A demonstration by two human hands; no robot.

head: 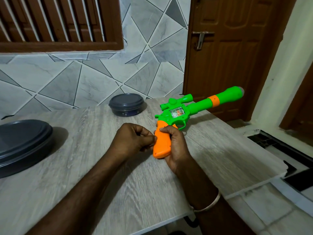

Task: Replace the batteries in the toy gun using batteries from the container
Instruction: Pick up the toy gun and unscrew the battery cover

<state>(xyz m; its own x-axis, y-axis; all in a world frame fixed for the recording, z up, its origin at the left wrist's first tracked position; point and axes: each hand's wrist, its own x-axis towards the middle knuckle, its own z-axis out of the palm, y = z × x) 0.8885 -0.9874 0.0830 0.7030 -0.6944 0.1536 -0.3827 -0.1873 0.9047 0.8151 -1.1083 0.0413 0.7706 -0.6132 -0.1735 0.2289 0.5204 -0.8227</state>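
Orange-gripped toy gun (179,114), frame centre: my right hand (176,150) wraps the grip, left hand (133,139) pinches its edge.

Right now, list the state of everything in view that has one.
toy gun, held, orange grip closed.
right hand, grips the gun's grip.
left hand, fingers pinch the grip's edge.
small round container, lid on.
large container, lid on.
door, shut.

Your right hand (175,148) grips the toy gun (179,114) by its orange handle; your left hand (133,139) pinches the handle's edge; lidded container (126,104) behind.
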